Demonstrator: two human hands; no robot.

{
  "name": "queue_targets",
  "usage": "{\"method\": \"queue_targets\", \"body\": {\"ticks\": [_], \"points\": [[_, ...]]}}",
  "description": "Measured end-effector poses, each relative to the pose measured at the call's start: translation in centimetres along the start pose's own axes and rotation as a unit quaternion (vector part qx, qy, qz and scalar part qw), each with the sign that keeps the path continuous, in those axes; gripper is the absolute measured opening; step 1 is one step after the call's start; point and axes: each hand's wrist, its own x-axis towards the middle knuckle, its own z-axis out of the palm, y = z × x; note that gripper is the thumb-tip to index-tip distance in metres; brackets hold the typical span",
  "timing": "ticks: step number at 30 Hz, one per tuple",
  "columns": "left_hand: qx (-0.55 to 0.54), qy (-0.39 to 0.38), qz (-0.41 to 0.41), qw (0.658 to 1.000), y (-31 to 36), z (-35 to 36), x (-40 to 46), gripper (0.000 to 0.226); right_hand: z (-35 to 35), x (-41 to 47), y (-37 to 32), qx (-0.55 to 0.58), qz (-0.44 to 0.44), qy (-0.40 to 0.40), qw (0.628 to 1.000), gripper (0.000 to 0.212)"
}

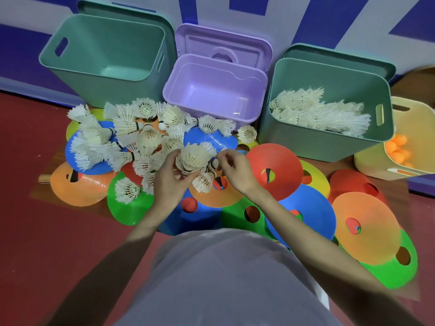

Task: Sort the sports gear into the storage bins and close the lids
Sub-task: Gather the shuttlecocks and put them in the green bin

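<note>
— What's held?
— A nested stack of feathery white shuttlecocks (191, 160), above the heap on the floor; the left hand (168, 178) has its grip curled around it.
— The right hand (235, 169)?
— Pinching the stack's feathers. Glossy plastic cones (274, 170) lie around; the right green bin (329, 147) holds shuttlecocks.

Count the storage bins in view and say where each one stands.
4. An empty green bin at far left, an empty purple bin beside it, a green bin with shuttlecocks right of that, and a yellow bin with orange balls at the right edge, partly cut off.
</note>
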Motion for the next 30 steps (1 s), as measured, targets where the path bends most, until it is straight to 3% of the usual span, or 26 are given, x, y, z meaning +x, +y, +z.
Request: {"method": "queue_targets", "body": {"ticks": [3,6,8,14,18,23,27,30], "points": [[0.007,0.036,-0.006,0.999,-0.1,-0.5,-0.1,0.066,1.0,-0.3,1.5,-0.099,0.036,-0.056,0.993,0.014],[0.007,0.043,-0.015,0.999,-0.4,-0.7,-0.1,0.067,2.2,-0.7,1.8,-0.198,0.057,-0.137,0.969,0.039],[0.004,0.044,-0.013,0.999,-0.6,-0.7,-0.1,0.067,2.9,-0.7,1.7,-0.251,0.048,-0.155,0.954,0.044],[0.008,0.036,-0.012,0.999,-1.3,-1.0,0.3,0.069,2.8,-0.2,2.2,-0.274,0.031,-0.111,0.955,0.016],[0.028,0.035,0.0,0.999,-1.6,-1.1,0.6,0.067,-0.2,-0.4,1.9,-0.216,0.019,0.0,0.976,0.011],[0.036,0.01,0.018,0.999,-1.3,-1.0,0.9,0.063,-3.7,-1.0,-1.0,-0.05,-0.011,0.151,0.987,0.01],[0.043,-0.019,0.033,0.998,-0.9,-0.6,1.2,0.061,-4.3,-1.1,-3.7,0.108,-0.032,0.181,0.977,0.012],[0.048,-0.031,0.041,0.998,-0.5,-0.3,1.3,0.062,-3.6,-0.9,-4.6,0.136,-0.046,0.159,0.977,0.014]]}}
